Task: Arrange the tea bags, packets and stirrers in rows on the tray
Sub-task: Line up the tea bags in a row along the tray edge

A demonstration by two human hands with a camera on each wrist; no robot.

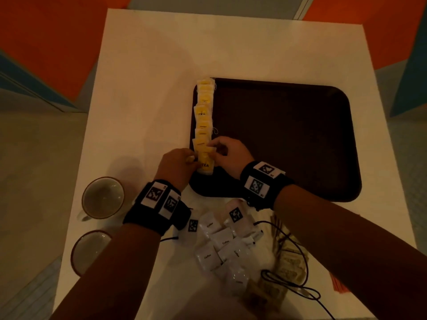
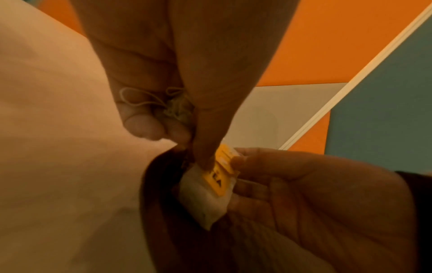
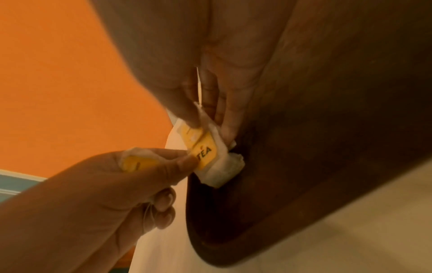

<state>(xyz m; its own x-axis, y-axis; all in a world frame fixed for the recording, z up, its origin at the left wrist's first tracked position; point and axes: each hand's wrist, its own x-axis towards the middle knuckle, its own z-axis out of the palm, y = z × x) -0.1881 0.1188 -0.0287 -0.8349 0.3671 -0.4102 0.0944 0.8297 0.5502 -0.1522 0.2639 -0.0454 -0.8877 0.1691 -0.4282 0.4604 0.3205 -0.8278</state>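
A dark brown tray lies on the white table. Several tea bags with yellow tags form a row along the tray's left edge. Both hands meet at the nearest tea bag of that row. My right hand pinches its upper edge between thumb and fingers. My left hand presses a fingertip on its yellow "TEA" tag. The left hand's curled fingers also hold a spare tea bag, whose string loops over them.
White coffee packets, brown packets and wooden stirrers lie in a heap at the table's near edge, crossed by a black cable. Two cups stand at the near left. The tray's middle and right are bare.
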